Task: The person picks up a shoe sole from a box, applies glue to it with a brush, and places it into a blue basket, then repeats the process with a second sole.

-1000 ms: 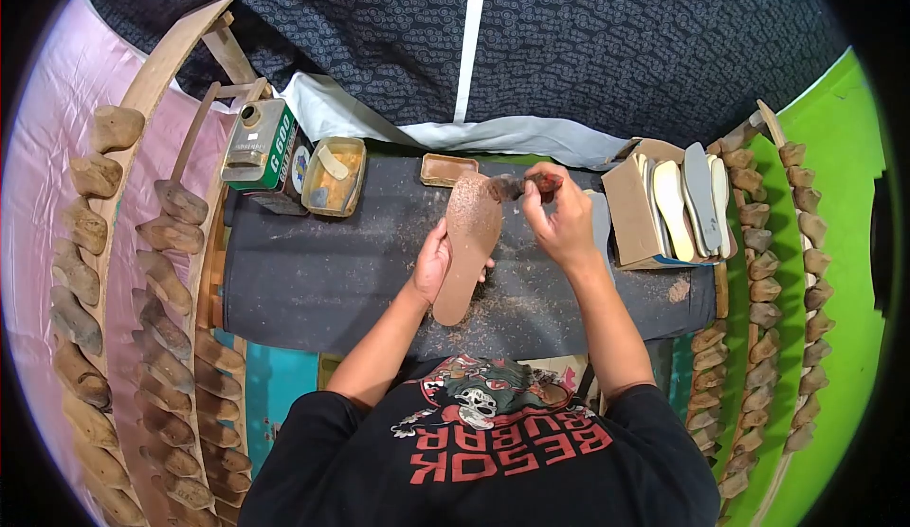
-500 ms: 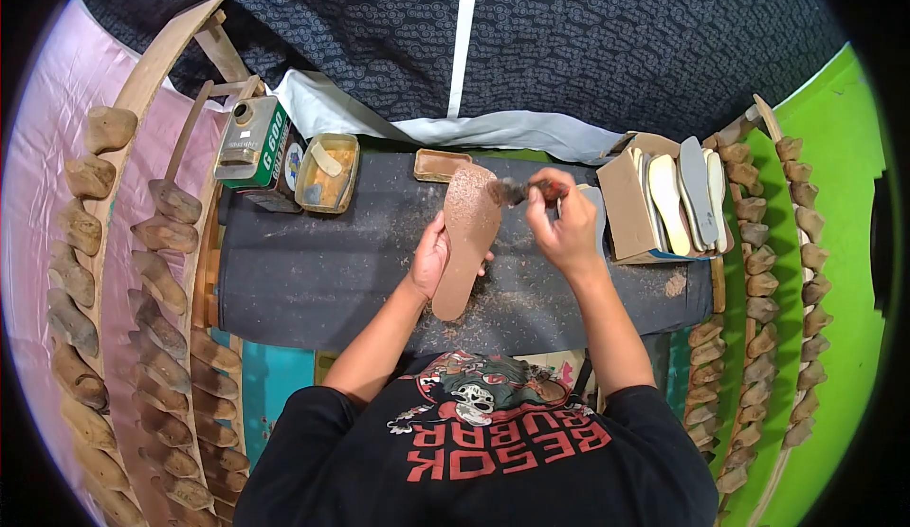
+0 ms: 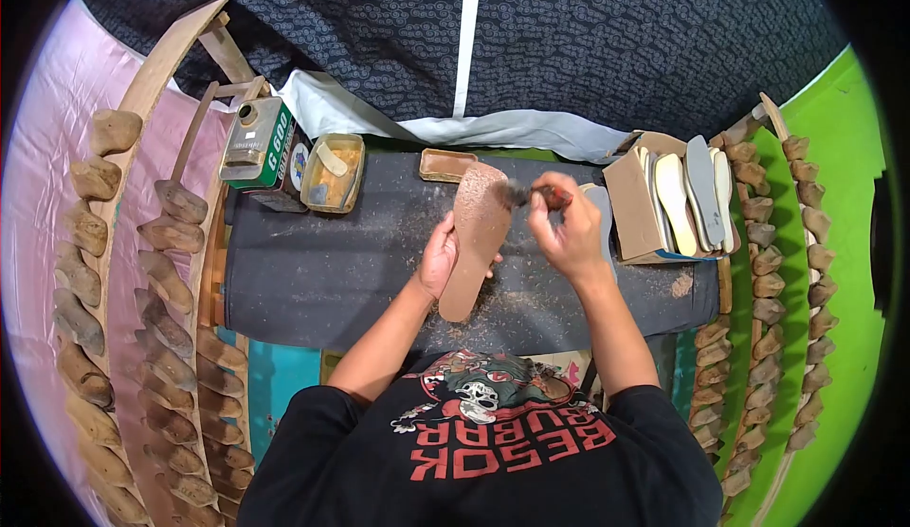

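Basically — sole [image 3: 476, 238] runs fore-aft, wide end fwd — L hand [image 3: 439, 262] clasps it, R hand [image 3: 575, 233] grips tool [image 3: 551, 196].

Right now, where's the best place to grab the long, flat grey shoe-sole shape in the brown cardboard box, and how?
I'd pinch the wide, rounded end of the grey sole shape, coming from above. That end sticks out past the cardboard box and the cream sole shape beside it, so your fingers probably fit there.

From here I see motion blur smearing the tool's dark head [image 3: 517, 192]; the brown sole [image 3: 471, 243] hides most left-hand fingers [image 3: 496, 263].
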Available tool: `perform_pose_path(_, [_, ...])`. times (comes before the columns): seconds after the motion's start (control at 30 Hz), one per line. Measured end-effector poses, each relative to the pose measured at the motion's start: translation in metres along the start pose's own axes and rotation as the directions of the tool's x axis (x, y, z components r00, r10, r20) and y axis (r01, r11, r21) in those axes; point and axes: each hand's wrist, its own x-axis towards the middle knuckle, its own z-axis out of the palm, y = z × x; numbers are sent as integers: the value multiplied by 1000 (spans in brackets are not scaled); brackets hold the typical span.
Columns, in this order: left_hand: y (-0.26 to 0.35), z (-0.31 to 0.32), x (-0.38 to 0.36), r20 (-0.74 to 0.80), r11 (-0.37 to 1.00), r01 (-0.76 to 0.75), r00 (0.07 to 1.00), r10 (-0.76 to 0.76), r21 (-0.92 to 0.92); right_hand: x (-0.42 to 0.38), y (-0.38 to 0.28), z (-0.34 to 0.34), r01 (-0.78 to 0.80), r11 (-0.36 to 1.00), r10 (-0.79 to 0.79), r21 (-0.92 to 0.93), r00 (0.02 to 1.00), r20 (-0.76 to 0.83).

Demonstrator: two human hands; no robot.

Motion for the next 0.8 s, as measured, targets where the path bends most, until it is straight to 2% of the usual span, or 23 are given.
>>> perform_pose_path(0.07, [-4, 0, 2, 34, 999, -3, 999, 1, 49, 8, 4, 0, 41, 998, -44, -42, 995, -92])
perform_pose_path(0.13, [-6, -2, 3, 23, 999, 0, 1000, -1, 36, 4, 0, 0, 2, 1000, -4, -29, 998, -58])
perform_pose_path(0.2, [-6, -4, 3, 23, 999, -9, 1000, 8, 44, -6, -3, 5, 106, 992, -103, -63, 993, 52])
perform_pose_path(0.23, [-6, -2, 4, 21, 999, -14, 1000, 13, 41, -9, -12, 7, 138, 990, -137, -16, 988, 66])
perform_pose_path(0.3, [-5, 1, 4, -130, 997, -82, 988, 83, 16, -19, -18, 13, 149, 987, -159, 67, 971, 178])
perform_pose_path(0.37, [-3, 0, 4, -125, 997, -73, 989, 75, 21, -20, -23, 13, 133, 987, -150, 88, 963, 225])
perform_pose_path(0.4, [-3, 0, 3, -119, 998, -62, 991, 65, 26, -18, -21, 13, 131, 987, -148, 89, 963, 225])
perform_pose_path(0.43, [-4, -2, 2, -121, 998, -59, 991, 61, 26, -13, -17, 13, 93, 993, -103, 68, 982, 156])
perform_pose_path(0.5, [-4, -6, 2, -32, 1000, -29, 999, 29, 9, -3, -5, 12, 66, 998, -66, 26, 997, 32])
perform_pose_path(0.53, [-3, -7, 2, 12, 1000, -17, 1000, 17, 0, 0, -3, 9, 22, 999, -22, -24, 1000, 21])
perform_pose_path(0.6, [-4, -6, 2, -8, 999, -33, 999, 33, 2, 5, 2, 8, 13, 1000, -13, -2, 999, -30])
perform_pose_path(0.7, [-4, -4, -1, -1, 999, -44, 999, 44, 10, -3, -1, 17, 59, 998, -59, -14, 998, 27])
perform_pose_path(0.8, [0, -3, -8, -72, 997, -76, 995, 75, -13, -13, -9, 32, 148, 987, -155, 59, 979, 134])
